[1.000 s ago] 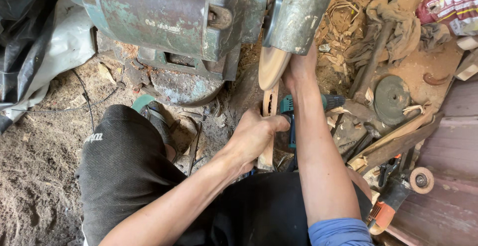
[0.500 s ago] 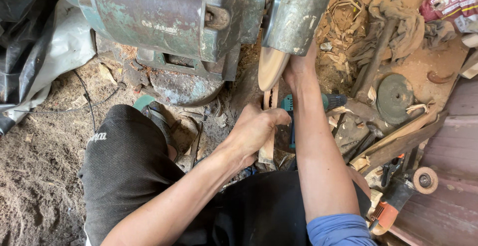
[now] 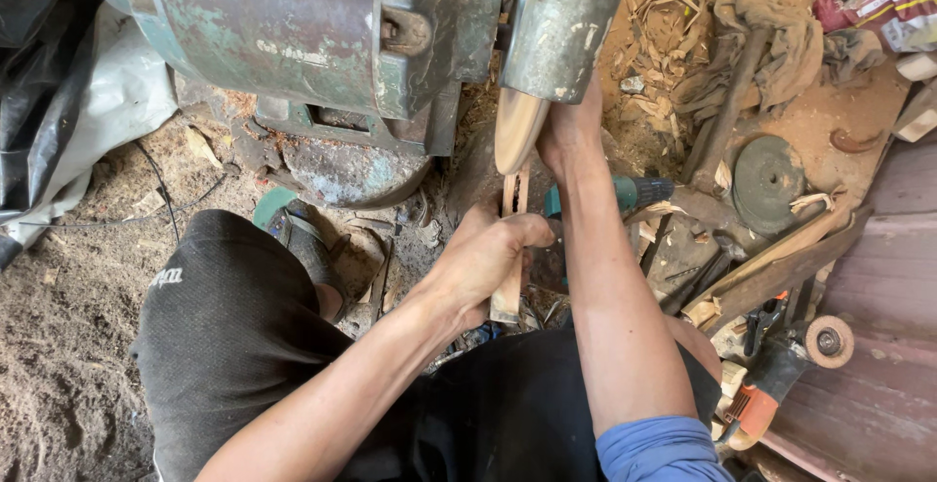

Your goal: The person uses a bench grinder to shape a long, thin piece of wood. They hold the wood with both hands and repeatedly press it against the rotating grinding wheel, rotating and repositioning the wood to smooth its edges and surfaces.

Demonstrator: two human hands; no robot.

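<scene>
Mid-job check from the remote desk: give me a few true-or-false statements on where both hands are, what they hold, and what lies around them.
1. The left hand grips the lower end of a wooden piece. True.
2. The right hand rests on the sawdust-covered ground, away from the machine. False: it is up at the wood's rounded end, just under the machine's grey cylinder.
3. An angle grinder with an orange grip lies at lower right. True.
4. A loose grey disc lies on the sawdust right of the arms. True.
5. The big motor housing is bright red. False: it is worn green metal.
</scene>
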